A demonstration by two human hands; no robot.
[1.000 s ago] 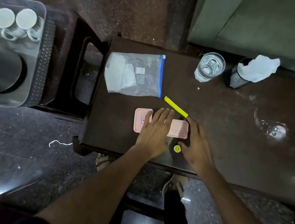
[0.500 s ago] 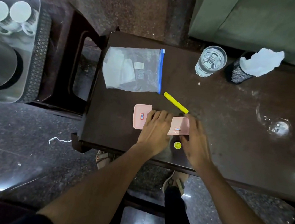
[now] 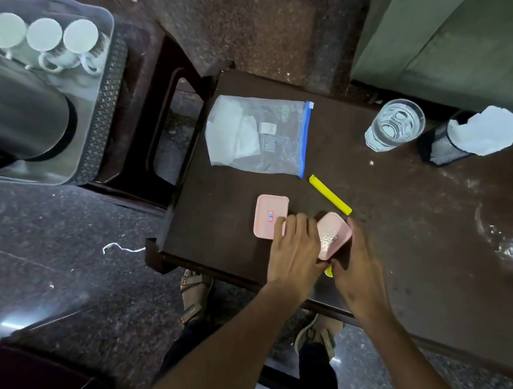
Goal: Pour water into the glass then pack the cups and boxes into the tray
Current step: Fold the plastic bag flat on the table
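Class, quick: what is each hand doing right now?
Left hand: fingers flat on the left pink box.
Right hand: gripping the tilted right pink box.

On the dark wooden table (image 3: pixel 404 244), a clear zip-seal plastic bag (image 3: pixel 256 134) lies at the far left. A yellow plastic clip (image 3: pixel 329 194) lies just right of it. Nearer the front edge sit two pink rectangular plastic boxes: one flat (image 3: pixel 267 216), one tilted (image 3: pixel 331 236) to its right. A water-filled clear glass (image 3: pixel 394 125) stands far back, a black mesh holder (image 3: pixel 441 149) beside it. Left of the table, a translucent plastic tray (image 3: pixel 99 84) holds three white ceramic cups (image 3: pixel 43 35).
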